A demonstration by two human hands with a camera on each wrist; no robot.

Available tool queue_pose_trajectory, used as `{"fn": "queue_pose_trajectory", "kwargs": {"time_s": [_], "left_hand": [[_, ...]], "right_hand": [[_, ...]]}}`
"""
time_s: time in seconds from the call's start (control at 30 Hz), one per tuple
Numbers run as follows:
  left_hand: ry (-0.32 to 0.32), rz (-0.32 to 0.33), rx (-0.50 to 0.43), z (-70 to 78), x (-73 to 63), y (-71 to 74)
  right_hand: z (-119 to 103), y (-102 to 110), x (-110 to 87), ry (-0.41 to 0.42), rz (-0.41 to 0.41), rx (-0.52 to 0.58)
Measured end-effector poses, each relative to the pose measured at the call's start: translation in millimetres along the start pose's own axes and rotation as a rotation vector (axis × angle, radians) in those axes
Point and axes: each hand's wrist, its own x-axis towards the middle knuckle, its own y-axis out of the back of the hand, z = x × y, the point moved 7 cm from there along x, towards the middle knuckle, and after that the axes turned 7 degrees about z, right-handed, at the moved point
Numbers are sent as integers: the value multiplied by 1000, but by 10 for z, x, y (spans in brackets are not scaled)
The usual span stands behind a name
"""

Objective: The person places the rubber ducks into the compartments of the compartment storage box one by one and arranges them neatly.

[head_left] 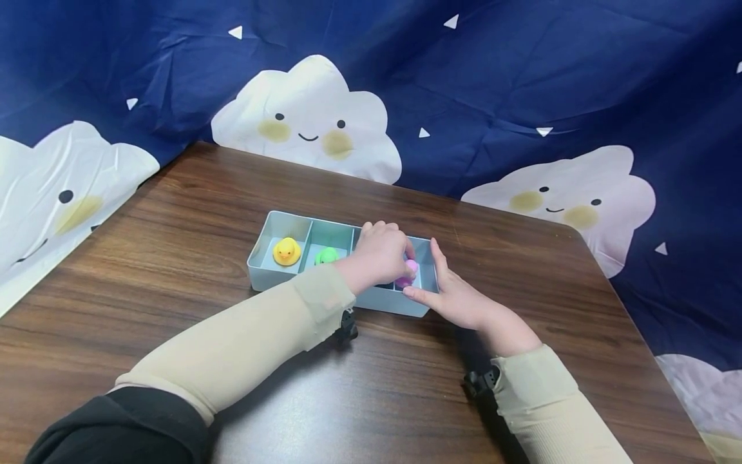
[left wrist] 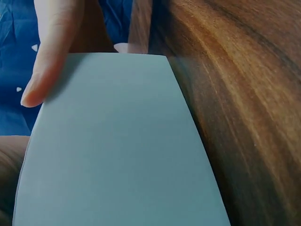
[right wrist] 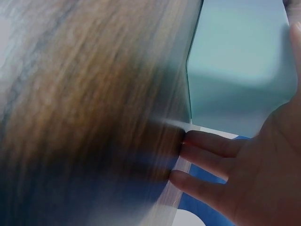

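Observation:
A pale blue box (head_left: pixel 298 278) with several compartments in a row stands on the table. A yellow rubber duck (head_left: pixel 286 252) sits in its leftmost compartment and a green toy (head_left: pixel 327 256), partly covered by my left arm, in the one beside it. Reaching over the box, my left hand (head_left: pixel 381 252) pinches a small pink toy (head_left: pixel 408 273) at the right end compartment; fingers hide part of it. My right hand (head_left: pixel 460 298) touches the box's right end, thumb at the front rim, forefinger at the back corner. In the right wrist view its fingers (right wrist: pixel 207 188) extend fairly straight.
Brown wooden table (head_left: pixel 348 399) lies under the box. Behind it hangs a dark blue curtain (head_left: pixel 417 77) with white clouds. Small black cameras sit under both wrists. My left hand and forearm hide much of the box's middle.

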Motion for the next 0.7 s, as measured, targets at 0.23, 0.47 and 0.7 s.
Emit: {"fn": "queue_pose_trajectory", "kwargs": {"time_s": [0.23,0.47,0.7], "left_hand": [[-66,30,90,81,1,-15],[-84,-13,49,54,23,-71],[-93,-48,78,76,38,-75]], "right_hand": [[1,-4,-8,6,0,0],[0,-29,-2,1,-3,-20],[7,-6,-7,-10,12,-35]]}}
